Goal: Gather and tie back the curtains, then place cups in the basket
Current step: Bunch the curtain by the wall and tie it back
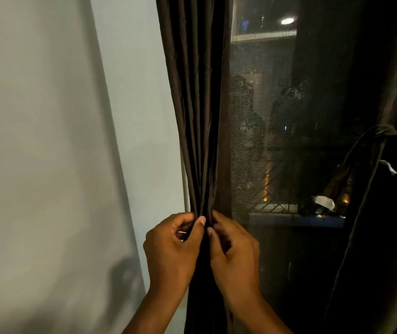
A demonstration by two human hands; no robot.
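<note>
The gathered curtain [197, 104] in the centre is plain dark brown. The wall [48, 141] on the left is plain off-white to pale grey. The second curtain [373, 213] at the right edge is near black, with a white tag [390, 167].

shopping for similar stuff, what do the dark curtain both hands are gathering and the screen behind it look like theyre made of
Curtain: seemingly a woven fabric, dark brown with a slight sheen; long soft pleats catch the light where the left hand and right hand pinch it. Screen: looks like fine mesh netting, a see-through grainy weave; fibre or metal unclear.
</note>
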